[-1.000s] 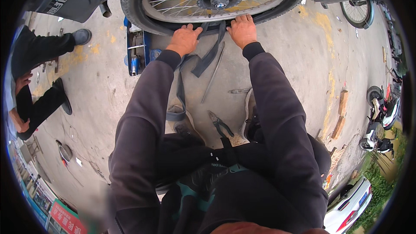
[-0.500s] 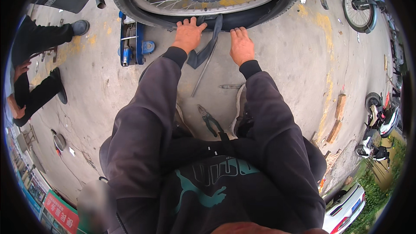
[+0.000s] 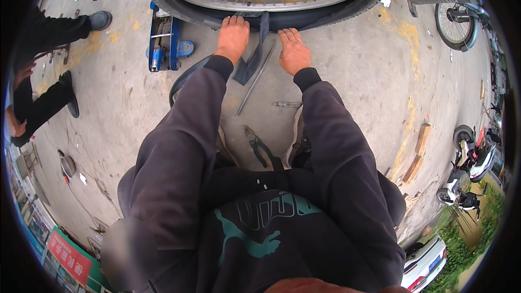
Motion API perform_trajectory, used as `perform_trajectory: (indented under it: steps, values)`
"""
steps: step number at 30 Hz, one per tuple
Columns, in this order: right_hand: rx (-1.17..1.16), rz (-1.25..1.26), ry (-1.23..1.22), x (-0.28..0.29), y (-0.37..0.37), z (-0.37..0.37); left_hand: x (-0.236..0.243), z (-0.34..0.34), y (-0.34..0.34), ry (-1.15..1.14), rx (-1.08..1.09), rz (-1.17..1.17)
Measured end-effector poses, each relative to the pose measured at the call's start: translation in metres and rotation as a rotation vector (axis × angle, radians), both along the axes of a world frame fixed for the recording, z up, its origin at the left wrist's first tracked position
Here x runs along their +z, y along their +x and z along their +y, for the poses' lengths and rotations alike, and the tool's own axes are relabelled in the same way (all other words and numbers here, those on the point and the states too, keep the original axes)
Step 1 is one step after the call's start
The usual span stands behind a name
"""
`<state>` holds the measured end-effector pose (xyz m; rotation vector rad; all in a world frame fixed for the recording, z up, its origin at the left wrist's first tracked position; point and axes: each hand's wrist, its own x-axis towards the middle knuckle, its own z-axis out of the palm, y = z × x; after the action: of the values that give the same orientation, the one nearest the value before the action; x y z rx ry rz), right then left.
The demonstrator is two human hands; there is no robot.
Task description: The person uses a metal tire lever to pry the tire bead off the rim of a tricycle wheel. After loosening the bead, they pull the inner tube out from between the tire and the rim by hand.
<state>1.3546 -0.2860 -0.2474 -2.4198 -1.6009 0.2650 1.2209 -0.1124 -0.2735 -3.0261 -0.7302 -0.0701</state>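
Hands are pressed flat against the lower edge of the black tyre (image 3: 271, 21), which fills the far edge of the concrete floor (image 3: 358, 76) in front of the crouching person. A moment earlier the right hand (image 3: 293, 50) lay a little back from the rubber; it has now come forward level with the left hand (image 3: 233, 37), so both bear on the bead, which suggests the work on the rim is going on. Both sets of fingers are spread and extended, gripping nothing. A dark strip of inner tube (image 3: 255, 57) hangs from the wheel between the hands, with a thin metal lever (image 3: 255, 84) lying just beneath it. Pliers (image 3: 255, 144) rest nearer the knees, and a blue jack (image 3: 163, 43) stands toward the floor's left side.
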Motion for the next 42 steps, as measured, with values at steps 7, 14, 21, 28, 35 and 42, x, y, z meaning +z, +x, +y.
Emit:
perform_trajectory:
  steps: [7,14,21,28,35,42]
  values:
    - [0.021,0.029,0.016,-0.004,-0.005,0.010,0.007,0.006,0.007,-0.011,0.059,0.139]
    - [0.086,-0.074,-0.015,-0.012,0.011,0.027,-0.001,0.006,0.017,0.136,0.085,0.198]
    - [-0.047,0.121,0.196,0.036,-0.008,0.096,0.006,0.007,-0.004,0.142,0.068,0.193]
    - [0.012,0.031,-0.001,-0.005,-0.003,0.163,0.010,0.020,-0.006,0.072,-0.050,0.162]
    - [-0.092,0.114,-0.060,0.021,-0.023,0.171,0.004,0.017,0.013,0.073,0.121,0.366]
    - [-0.136,0.050,0.004,-0.009,-0.022,0.177,0.012,0.013,0.007,0.114,0.138,0.305]
